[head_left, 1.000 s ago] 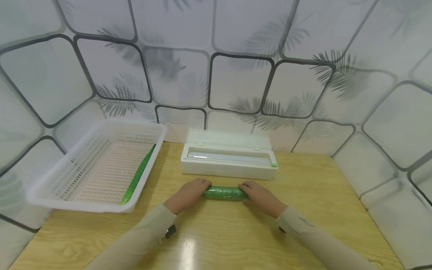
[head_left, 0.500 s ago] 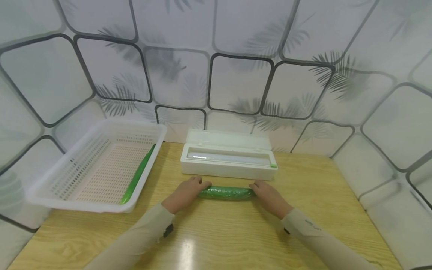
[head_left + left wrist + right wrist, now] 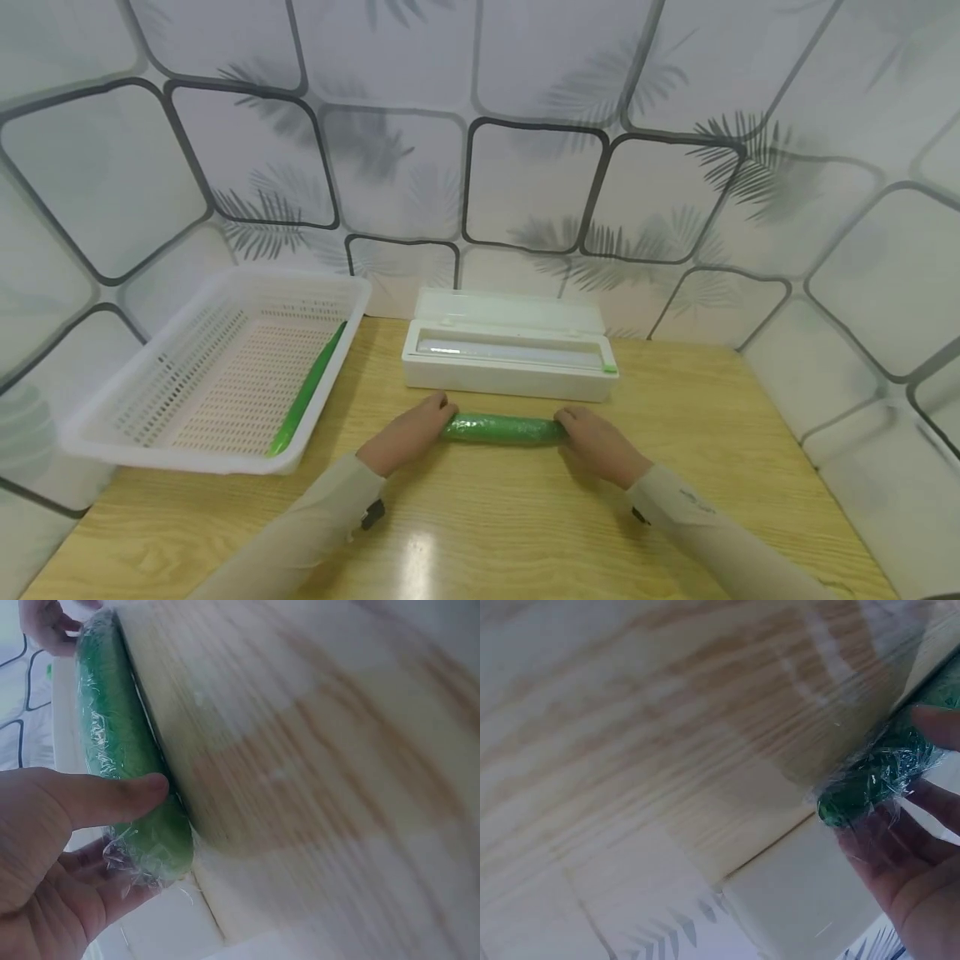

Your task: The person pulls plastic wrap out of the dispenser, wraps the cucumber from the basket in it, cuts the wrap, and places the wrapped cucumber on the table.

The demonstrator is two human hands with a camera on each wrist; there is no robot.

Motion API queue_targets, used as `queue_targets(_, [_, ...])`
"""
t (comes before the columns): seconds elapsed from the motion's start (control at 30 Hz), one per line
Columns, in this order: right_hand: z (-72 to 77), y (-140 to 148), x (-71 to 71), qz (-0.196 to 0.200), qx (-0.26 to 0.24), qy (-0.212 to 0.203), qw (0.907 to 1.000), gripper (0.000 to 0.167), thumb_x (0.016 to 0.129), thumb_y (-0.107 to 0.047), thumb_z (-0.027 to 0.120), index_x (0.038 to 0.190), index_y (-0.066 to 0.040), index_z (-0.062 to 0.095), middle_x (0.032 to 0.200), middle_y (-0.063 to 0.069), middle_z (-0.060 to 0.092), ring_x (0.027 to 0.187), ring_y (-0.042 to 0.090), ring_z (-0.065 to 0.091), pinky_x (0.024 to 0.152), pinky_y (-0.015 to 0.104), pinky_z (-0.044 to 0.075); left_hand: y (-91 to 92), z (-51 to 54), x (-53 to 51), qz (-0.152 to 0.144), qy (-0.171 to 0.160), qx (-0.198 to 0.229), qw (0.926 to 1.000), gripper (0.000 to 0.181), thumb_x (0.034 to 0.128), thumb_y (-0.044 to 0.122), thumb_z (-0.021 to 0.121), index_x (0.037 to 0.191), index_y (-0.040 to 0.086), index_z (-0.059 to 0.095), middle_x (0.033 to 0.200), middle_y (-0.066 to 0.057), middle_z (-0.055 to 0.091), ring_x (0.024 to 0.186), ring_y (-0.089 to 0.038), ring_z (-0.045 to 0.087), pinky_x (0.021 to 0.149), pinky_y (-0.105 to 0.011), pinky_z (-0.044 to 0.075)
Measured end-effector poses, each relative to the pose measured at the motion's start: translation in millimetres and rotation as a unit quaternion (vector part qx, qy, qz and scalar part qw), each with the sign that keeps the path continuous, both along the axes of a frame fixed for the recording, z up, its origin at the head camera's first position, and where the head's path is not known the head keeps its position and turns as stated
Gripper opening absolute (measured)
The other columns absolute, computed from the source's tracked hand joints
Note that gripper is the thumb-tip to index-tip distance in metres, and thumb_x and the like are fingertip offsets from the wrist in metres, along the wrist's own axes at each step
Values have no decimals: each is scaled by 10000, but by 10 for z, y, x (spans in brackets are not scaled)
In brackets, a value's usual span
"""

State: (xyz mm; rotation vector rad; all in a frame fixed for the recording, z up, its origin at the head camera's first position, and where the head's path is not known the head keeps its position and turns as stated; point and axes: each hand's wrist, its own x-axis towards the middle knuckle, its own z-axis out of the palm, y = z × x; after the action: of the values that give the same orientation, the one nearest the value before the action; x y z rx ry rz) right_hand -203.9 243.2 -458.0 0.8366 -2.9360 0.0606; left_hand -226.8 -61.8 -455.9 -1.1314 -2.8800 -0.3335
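A green cucumber [image 3: 504, 429] wrapped in clear plastic film lies crosswise over the wooden table, in front of a white box. At its left end my left hand [image 3: 414, 429] grips it; the left wrist view shows the thumb [image 3: 124, 796] across the cucumber [image 3: 120, 727] and fingers on its other side. Loose film wrinkles around that tip. My right hand [image 3: 600, 442] holds the opposite end, and crumpled film bunches there by the fingers in the right wrist view, where the cucumber's dark tip [image 3: 847, 799] sticks out.
Just behind the cucumber stands a white cling film dispenser [image 3: 510, 379], lid up, with a film roll inside and a small green piece at its right. A white perforated basket [image 3: 180, 458] on the left contains another long green cucumber [image 3: 307, 392]. Patterned walls enclose the table [image 3: 510, 533].
My right hand has slid outward to the right along the cucumber, showing more of its length. My left hand has shifted slightly left, its thumb drawn back towards the end.
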Motion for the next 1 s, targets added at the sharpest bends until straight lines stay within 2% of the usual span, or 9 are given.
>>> queue_targets(0.13, [-32,17,-19,334,-41,735,9967,250,796,-38,706,1031,-37,618,915,74,565,788,154,543,701,287,521,16,1,8,208,18,160,9997,237,939,60,519,1161,-11,560,890,-87,505,728,-133,467,618,-247,464])
queue_targets(0.23, [-38,17,-27,372,11,956,9947,226,795,13,681,1004,-51,627,866,61,565,739,138,531,664,270,507,32,5,29,361,322,-94,9988,263,916,72,562,1167,-4,559,952,-105,582,789,-179,553,666,-268,516])
queue_targets(0.37, [-17,11,-25,288,0,839,9961,224,796,30,663,1009,-22,621,902,95,633,799,193,613,722,299,547,41,7,50,419,811,-519,9945,320,836,-20,631,1149,-16,565,1029,-134,629,914,-238,625,725,-295,571])
queue_targets(0.57, [30,-8,-51,22,-88,455,9989,174,814,50,613,970,-27,612,892,102,690,782,218,659,714,324,562,18,-21,20,284,1327,-456,9897,222,832,-13,633,1028,61,562,869,-85,569,760,-181,564,530,-240,508])
queue_targets(0.67, [52,-20,-53,-15,-80,316,9995,120,829,22,605,925,-51,612,839,75,684,729,189,645,669,302,554,4,-18,-5,137,1530,-397,9873,204,838,3,626,1011,94,569,837,-70,559,729,-166,551,501,-228,481])
queue_targets(0.73, [58,-22,-42,31,-124,251,9996,80,838,-45,629,916,-57,617,820,58,663,710,166,620,649,287,545,-1,6,-18,72,1523,-413,9875,186,835,8,630,997,84,583,836,-75,566,730,-173,559,515,-234,494])
queue_targets(0.83, [59,-17,-12,63,-215,196,9996,194,808,-149,697,951,-37,629,836,42,605,715,127,565,633,265,525,-11,52,-37,-13,1326,-535,9897,155,837,10,629,985,47,600,850,-93,596,746,-191,585,579,-264,532])
queue_targets(1.0, [19,17,-2,-17,-377,108,9992,275,733,-101,765,975,-27,657,846,32,531,732,103,495,624,248,493,-51,111,-71,-160,597,-163,9980,111,855,-51,571,942,18,584,839,-89,647,779,-200,629,704,-296,549])
